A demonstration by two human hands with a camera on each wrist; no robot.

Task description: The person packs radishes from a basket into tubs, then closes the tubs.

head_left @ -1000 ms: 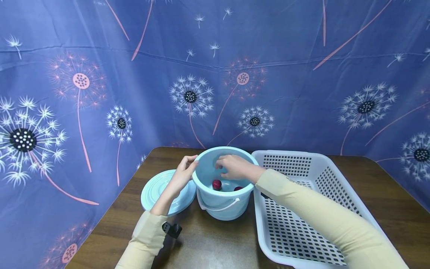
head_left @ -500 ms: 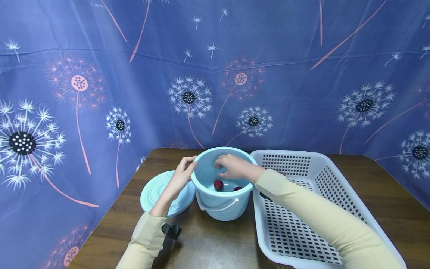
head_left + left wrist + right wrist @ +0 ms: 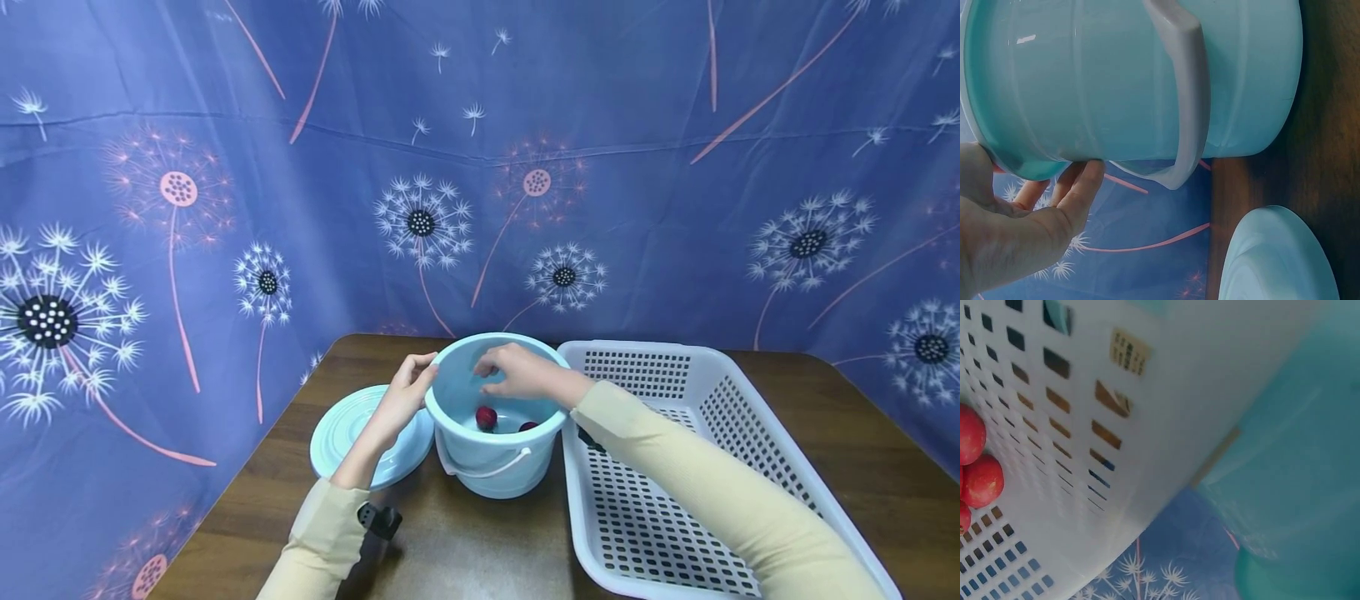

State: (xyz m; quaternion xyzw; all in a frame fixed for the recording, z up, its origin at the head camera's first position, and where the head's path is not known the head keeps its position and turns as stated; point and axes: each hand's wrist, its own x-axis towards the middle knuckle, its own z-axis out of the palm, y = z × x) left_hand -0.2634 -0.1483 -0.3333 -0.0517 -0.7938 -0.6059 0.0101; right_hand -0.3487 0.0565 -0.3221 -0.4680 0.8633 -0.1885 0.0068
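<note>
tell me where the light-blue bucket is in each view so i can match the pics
Head: the light-blue bucket stands just below the picture's centre.
Left wrist: it fills the upper left and middle, appearing sideways with its rim at the left.
Right wrist: its blurred wall runs down the right side, right of the perforated basket.
Shared landmark: the blue dandelion-print cloth, seen in all three views.

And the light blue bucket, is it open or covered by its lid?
The bucket is open. Its lid lies beside it on the table, and the right hand and red fruit show inside.
</note>
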